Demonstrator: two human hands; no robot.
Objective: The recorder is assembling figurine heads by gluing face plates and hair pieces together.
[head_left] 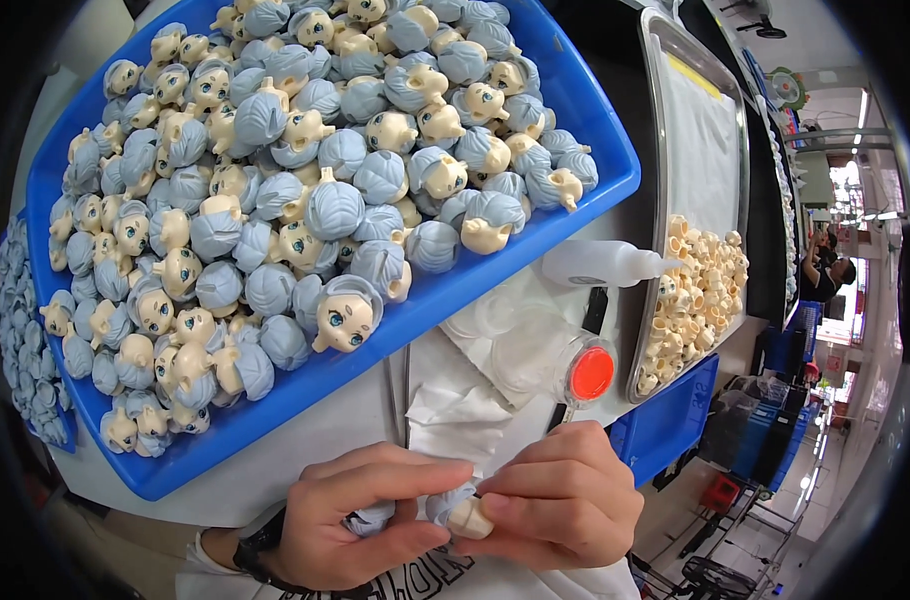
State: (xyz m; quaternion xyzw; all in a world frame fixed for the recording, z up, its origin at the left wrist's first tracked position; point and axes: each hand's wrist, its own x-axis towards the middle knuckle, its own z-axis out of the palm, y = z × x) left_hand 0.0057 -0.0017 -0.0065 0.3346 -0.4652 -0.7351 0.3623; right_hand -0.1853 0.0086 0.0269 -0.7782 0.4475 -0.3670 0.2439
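Observation:
Close to my body, just beyond the front table edge, my left hand [340, 515] is closed around a blue-grey doll hair piece [445, 503], held between thumb and forefinger. Another blue-grey piece [371, 517] shows between its curled fingers. My right hand [565, 500] pinches a small cream plastic doll part [470, 520], which touches the hair piece. Whether the two are joined cannot be seen. Ahead of both hands stands a large blue bin [395, 358], heaped with doll heads [346, 318] that have cream faces and blue-grey hair.
Right of the bin lie a white squeeze bottle [590, 263], a clear jar with a red lid [592, 373] and white tissue [460, 415]. A metal tray [652, 130] holds small cream parts [695, 300]. Below it is a blue crate [665, 420]. More blue-grey pieces [25, 340] sit far left.

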